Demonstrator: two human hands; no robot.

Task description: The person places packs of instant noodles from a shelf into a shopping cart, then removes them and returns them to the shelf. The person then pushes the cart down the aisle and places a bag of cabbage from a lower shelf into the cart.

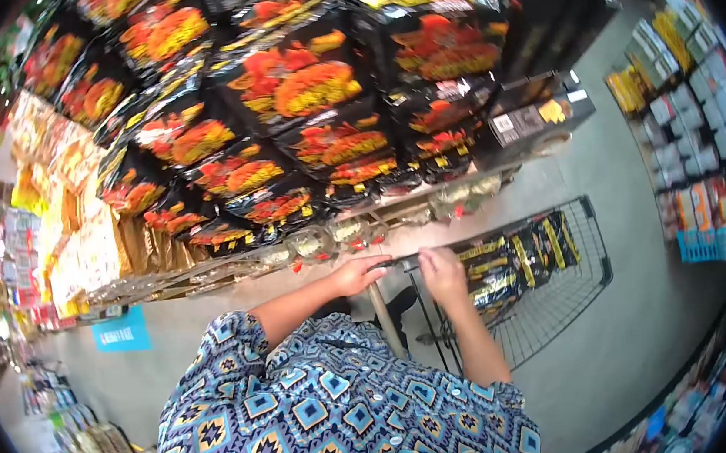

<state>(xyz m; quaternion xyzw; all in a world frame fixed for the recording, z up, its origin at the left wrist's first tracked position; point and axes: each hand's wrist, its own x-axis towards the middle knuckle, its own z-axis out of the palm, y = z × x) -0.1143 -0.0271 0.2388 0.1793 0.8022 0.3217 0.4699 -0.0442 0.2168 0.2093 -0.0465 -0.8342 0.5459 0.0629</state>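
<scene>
A wire shopping cart [602, 238] stands to the right in front of my body, with several black packs with yellow bands [494, 271] lying in its basket. My left hand [361, 275] is closed around the dark corner piece of the cart, where a beige handle bar [385, 316] begins. Just right of it, my right hand [443, 273] is curled over the dark upper edge of the cart near the basket's close end. Some of its fingertips are hidden from view.
Tall stacks of black packs with red and yellow print [306, 83] rise directly ahead. Gold packages [75, 228] adjoin them at left. A dark carton [540, 118] sits on the same display. Shelves of goods [690, 125] line the right side, with a blue basket [714, 245] below. Grey floor [602, 352] runs between.
</scene>
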